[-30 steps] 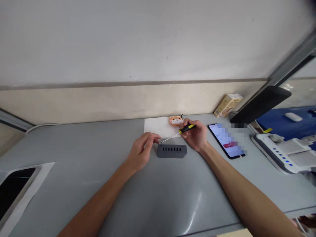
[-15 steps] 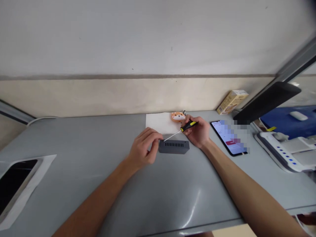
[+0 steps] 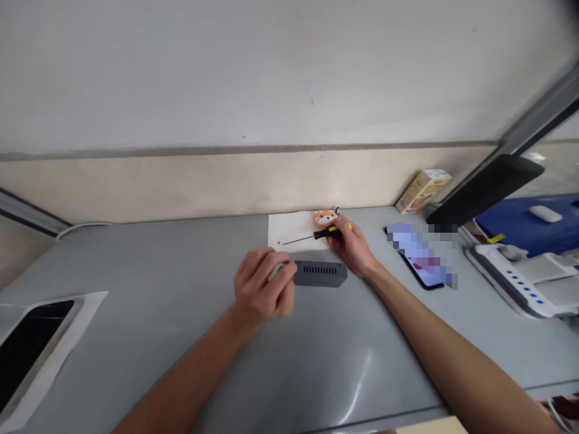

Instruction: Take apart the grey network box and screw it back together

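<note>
A small dark grey box with a row of vent slots [image 3: 320,273] lies on the grey table [image 3: 181,265]. My left hand [image 3: 262,290] is curled just left of it, fingers closed near its left end; whether they touch it or hold anything I cannot make out. My right hand [image 3: 350,246] is behind the box, closed on a black and yellow screwdriver [image 3: 314,235]. The screwdriver lies nearly flat, its thin shaft pointing left over a white sheet of paper [image 3: 289,230].
An orange animal-face charm [image 3: 324,217] sits on the paper. A phone with a lit screen [image 3: 418,256] lies right of my hand. A small carton [image 3: 423,190] leans on the wall. A white device [image 3: 520,277] and dark monitor [image 3: 486,187] stand right; a dark tablet [image 3: 27,337] at left.
My right hand has swung the screwdriver away from the box's left end, back over the white paper. My left hand has drawn back toward me and curled tighter.
</note>
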`<action>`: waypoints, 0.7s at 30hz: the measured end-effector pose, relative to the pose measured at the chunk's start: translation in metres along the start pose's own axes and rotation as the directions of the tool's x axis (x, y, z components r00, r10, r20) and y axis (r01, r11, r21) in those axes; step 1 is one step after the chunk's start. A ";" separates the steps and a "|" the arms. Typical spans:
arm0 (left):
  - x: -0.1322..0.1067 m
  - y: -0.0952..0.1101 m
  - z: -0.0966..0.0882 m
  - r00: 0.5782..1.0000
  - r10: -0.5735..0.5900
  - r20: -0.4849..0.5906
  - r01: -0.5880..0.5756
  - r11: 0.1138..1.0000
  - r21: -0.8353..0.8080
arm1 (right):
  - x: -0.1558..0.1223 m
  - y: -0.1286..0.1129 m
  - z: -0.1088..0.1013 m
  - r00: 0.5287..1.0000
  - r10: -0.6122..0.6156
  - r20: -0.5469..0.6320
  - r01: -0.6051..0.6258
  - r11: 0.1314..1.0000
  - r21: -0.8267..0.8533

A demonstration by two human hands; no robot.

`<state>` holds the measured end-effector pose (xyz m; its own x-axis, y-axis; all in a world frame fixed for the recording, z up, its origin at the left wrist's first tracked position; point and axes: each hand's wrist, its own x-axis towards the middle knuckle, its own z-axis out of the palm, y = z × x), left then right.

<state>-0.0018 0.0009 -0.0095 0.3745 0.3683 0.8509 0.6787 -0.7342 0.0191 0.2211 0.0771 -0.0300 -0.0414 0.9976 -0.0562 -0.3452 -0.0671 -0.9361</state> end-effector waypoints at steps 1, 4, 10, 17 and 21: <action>-0.001 0.007 0.000 0.999 0.046 -0.001 -0.046 0.999 -0.021 | -0.001 0.001 0.001 1.000 -0.019 0.010 0.019 0.998 -0.063; -0.002 0.027 0.000 0.959 0.255 0.125 -0.236 0.960 -0.151 | -0.006 0.001 0.003 0.996 -0.075 0.046 0.082 0.979 -0.184; 0.000 0.036 0.005 0.948 0.257 0.187 -0.213 0.950 -0.228 | -0.009 -0.003 0.005 0.989 -0.107 0.101 0.132 0.950 -0.281; 0.003 0.034 0.013 0.957 0.037 0.288 0.003 0.990 -0.139 | -0.008 -0.003 0.005 0.996 -0.063 0.058 0.072 0.981 -0.182; 0.001 0.030 0.015 0.959 0.049 0.278 -0.016 0.993 -0.121 | -0.002 -0.006 -0.002 1.000 -0.005 -0.004 0.005 0.999 0.046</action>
<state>0.0285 -0.0126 -0.0164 0.5683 0.4762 0.6711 0.5915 -0.8033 0.0691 0.2247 0.0753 -0.0251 -0.0356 0.9980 -0.0532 -0.3880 -0.0628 -0.9195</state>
